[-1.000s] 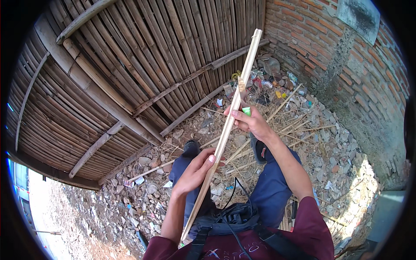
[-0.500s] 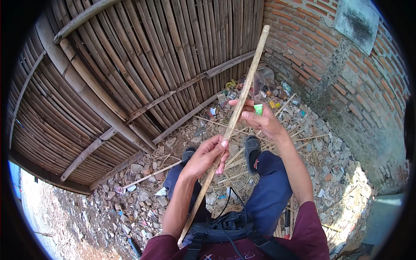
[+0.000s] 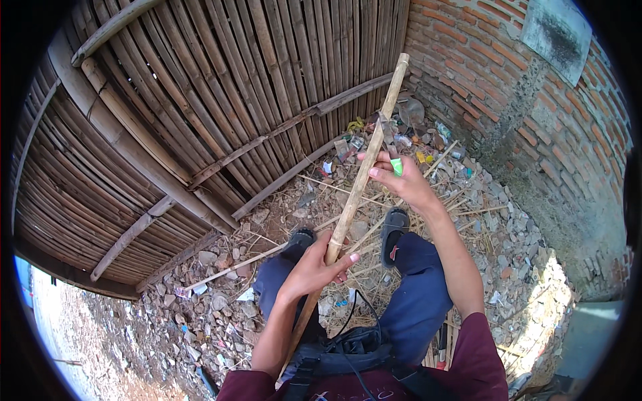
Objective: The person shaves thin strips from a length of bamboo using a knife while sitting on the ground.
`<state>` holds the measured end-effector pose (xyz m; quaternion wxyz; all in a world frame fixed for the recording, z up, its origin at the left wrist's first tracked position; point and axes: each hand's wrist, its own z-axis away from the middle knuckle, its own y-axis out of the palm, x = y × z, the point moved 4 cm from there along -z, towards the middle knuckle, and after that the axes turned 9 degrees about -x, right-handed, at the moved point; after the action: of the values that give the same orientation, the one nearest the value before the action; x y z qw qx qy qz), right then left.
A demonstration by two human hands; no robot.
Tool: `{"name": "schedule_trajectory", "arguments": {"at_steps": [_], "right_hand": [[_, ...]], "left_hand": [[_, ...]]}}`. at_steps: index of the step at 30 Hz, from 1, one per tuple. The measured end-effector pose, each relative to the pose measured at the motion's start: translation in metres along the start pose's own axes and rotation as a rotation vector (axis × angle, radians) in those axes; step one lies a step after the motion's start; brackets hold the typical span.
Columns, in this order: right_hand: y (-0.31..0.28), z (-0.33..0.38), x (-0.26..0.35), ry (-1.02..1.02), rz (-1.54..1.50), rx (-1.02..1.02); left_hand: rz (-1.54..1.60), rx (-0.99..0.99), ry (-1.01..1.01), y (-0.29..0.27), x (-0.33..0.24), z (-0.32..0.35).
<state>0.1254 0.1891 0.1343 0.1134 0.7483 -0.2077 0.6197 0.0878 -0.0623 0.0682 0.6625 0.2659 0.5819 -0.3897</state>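
A long, pale bamboo stick (image 3: 353,204) slants across the middle, its far end up by the corner of the walls and its near end down by my waist. My left hand (image 3: 313,269) is loosely wrapped around its lower part, thumb sticking out to the right. Higher up, my right hand (image 3: 404,184) pinches the stick between thumb and fingers. A green and white wrap (image 3: 397,167) sits on a right finger. Just above that hand, a thin grey piece (image 3: 388,131) crosses the stick; I cannot make out what it is.
A bamboo-slat wall (image 3: 234,87) rises on the left and a brick wall (image 3: 481,73) on the right. Stones, straw and litter (image 3: 221,304) cover the ground around my shoes (image 3: 394,234). A thin stick (image 3: 234,267) lies left of my feet.
The stick has dropped slightly toward me, its far end lower and a little left. My left hand has slid down, its thumb lifting off the stick. The right hand stays nearly in place.
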Motion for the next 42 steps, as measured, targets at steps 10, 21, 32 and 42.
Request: {"name": "schedule_trajectory", "arguments": {"at_steps": [10, 21, 32, 42], "right_hand": [[0.016, 0.008, -0.033, -0.261, 0.215, -0.069], [0.098, 0.068, 0.008, -0.747, 0.859, -0.125], [0.087, 0.062, 0.004, -0.685, 0.868, -0.135], [0.074, 0.05, 0.005, -0.597, 0.804, -0.218]], "left_hand": [[0.321, -0.141, -0.085, -0.003, 0.018, 0.025], [-0.047, -0.409, 0.168, -0.015, -0.019, 0.043], [-0.349, -0.581, 0.183, 0.0, -0.053, 0.063], [-0.355, -0.553, 0.215, 0.003, -0.048, 0.073]]}}
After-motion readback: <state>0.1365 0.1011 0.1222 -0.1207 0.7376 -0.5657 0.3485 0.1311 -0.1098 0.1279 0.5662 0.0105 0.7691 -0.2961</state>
